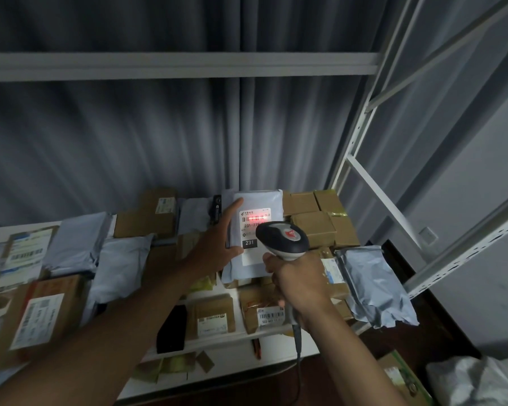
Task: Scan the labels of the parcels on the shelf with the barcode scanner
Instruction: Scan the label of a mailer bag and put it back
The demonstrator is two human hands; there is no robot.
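Note:
My left hand (217, 241) holds a white poly mailer parcel (257, 200) by its left edge, tilted up above the shelf. Its white label (251, 227) faces me, printed with a barcode and "231". A red scan glow falls on the barcode. My right hand (296, 285) grips the handle of a grey and black barcode scanner (282, 238), whose head points at the label from just below and to the right. The scanner's cable (298, 341) hangs down from the handle.
The white shelf (247, 341) is crowded with brown cardboard boxes (314, 227), grey poly bags (373, 285) and labelled parcels (38, 315). A white metal upright (352, 153) and crossbeam (173, 65) frame the rack. A grey curtain hangs behind. More parcels lie on the floor at lower right.

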